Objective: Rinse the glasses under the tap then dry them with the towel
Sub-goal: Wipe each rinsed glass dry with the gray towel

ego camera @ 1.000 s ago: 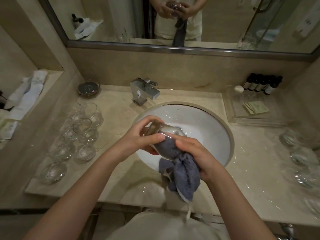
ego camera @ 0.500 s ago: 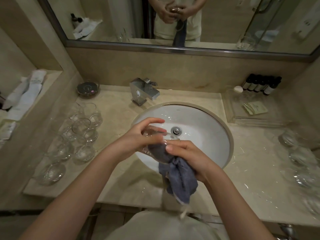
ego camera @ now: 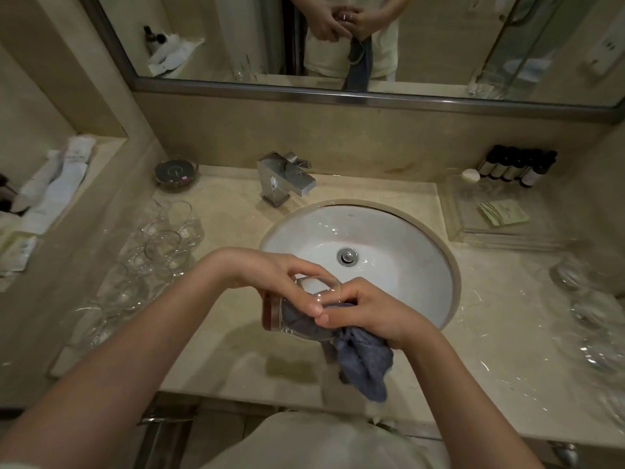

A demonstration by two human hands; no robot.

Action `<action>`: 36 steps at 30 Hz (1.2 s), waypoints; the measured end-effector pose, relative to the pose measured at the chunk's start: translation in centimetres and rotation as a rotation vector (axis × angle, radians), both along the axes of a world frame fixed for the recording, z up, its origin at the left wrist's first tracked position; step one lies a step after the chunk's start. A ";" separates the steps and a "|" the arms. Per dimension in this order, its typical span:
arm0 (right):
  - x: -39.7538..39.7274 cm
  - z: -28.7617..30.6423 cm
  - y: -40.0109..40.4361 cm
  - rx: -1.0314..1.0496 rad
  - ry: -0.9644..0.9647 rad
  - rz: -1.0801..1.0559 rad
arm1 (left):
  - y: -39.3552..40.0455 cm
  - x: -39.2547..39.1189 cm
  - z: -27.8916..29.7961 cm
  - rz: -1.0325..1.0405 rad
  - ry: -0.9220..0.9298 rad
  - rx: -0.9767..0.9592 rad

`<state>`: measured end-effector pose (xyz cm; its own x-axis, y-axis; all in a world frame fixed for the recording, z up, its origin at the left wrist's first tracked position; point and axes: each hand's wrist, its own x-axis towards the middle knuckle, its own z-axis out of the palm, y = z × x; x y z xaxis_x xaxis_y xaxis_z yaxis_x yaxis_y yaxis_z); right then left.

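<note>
Head view: left hand [ego camera: 270, 275] grips clear glass tumbler [ego camera: 297, 309] tilted over white round basin's [ego camera: 439, 265] near rim, so right hand [ego camera: 368, 313] can push crumpled grey-blue towel [ego camera: 365, 360] inside, presumably catching drips.

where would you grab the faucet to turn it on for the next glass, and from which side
Judging by shape, grip the small lever behind the square faucet, reaching in from the sink's back left; the blocky spout offers nothing to turn. No water shows running.
</note>
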<state>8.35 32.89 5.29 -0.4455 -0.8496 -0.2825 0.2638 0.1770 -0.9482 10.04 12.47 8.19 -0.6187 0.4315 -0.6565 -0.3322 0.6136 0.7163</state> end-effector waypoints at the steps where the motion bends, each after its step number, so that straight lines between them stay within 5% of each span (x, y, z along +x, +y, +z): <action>1: -0.1 0.1 0.0 -0.003 -0.005 -0.013 | 0.0 0.1 -0.2 0.011 0.020 0.006; 17: 0.2 -0.4 -1.2 -0.016 -0.002 -0.264 | 0.3 3.8 -4.7 0.586 0.218 0.254; 25: 0.9 -2.3 -3.5 -0.077 -0.110 -0.579 | -0.5 6.8 -7.1 0.938 0.298 0.373; 36: 2.2 -4.8 -6.4 -0.032 -0.310 -0.717 | -6.3 13.4 -10.1 1.296 0.374 0.075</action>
